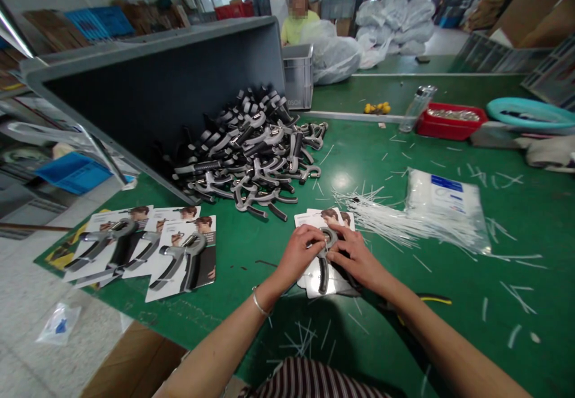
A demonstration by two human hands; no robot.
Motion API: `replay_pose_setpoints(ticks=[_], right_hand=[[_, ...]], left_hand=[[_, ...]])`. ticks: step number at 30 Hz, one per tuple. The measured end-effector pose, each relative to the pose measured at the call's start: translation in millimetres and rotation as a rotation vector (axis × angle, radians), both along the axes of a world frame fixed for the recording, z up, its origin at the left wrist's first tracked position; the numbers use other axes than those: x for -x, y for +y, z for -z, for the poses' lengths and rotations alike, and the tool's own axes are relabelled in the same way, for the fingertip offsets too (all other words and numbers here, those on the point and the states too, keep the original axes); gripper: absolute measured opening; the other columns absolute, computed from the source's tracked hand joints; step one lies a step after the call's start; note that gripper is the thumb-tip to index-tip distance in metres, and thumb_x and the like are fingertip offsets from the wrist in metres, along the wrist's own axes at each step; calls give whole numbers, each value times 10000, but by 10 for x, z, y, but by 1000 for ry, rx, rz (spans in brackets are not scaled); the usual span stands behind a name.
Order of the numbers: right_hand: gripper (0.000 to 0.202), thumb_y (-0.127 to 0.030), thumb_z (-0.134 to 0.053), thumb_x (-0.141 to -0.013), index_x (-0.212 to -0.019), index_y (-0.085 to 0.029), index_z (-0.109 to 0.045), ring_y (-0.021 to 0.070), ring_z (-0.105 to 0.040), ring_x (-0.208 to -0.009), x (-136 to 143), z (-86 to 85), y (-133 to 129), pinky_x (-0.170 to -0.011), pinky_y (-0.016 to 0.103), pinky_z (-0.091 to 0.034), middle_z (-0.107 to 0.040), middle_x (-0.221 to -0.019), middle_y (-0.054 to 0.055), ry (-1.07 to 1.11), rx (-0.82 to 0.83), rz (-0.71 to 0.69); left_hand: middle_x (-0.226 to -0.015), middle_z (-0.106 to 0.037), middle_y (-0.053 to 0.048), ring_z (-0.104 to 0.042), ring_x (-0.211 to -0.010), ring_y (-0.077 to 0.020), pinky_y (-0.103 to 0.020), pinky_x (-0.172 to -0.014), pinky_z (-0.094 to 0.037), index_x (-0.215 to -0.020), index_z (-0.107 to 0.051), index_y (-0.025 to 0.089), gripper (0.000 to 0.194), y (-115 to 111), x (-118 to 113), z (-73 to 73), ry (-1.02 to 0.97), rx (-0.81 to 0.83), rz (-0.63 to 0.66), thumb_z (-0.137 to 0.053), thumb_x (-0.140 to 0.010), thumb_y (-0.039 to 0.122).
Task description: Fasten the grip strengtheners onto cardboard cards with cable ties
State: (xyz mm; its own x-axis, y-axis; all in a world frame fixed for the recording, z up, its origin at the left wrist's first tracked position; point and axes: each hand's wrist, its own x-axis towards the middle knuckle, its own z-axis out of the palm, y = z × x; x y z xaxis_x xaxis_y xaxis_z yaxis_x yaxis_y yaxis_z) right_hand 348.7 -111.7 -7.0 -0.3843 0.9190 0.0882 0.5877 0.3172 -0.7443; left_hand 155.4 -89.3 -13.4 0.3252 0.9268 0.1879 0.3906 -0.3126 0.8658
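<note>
A grey and black hand grip strengthener lies on a small stack of printed cards in front of me. My left hand is pinched at its ring-shaped top; what sits between those fingertips is too small to tell. From the other side, my right hand closes on the same strengthener, thumb and fingers against its ring and handle. Just beyond the cards spreads a pile of white cable ties. To the left lie several cards, each bearing a strengthener.
A tipped grey crate spills many strengtheners onto the green table. On the right are a bag of cable ties, a red tray and yellow-handled pliers. Another person is across the table.
</note>
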Motion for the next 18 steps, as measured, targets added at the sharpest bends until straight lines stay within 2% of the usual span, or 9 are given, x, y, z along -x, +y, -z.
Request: replay_pose_setpoints(ticks=[6,18], right_hand=[[221,-320,-584,-917,-765,-209,-698,289,-344,-1388,8,24,18,-1104,517,-277,-407,-1505,49,-11,9,-14],[244,-357,-576,-923,-775,-200,-691,304,-344,-1376,22,64,1,-1105,531,-289,-414,-1480,73,-21,5,-12]], left_hand=[[-963,-660,-44,-588,-1005,-191,-339,-956,-436,-854,-719,208,77,-33,3,14,-2,-11,1,-642,-859,199],[-932,-667,-41,-597,-1001,-201,-338,-948,-444,-829,-719,212,73,-44,-4,-23,-11,17,-41,-649,-850,208]])
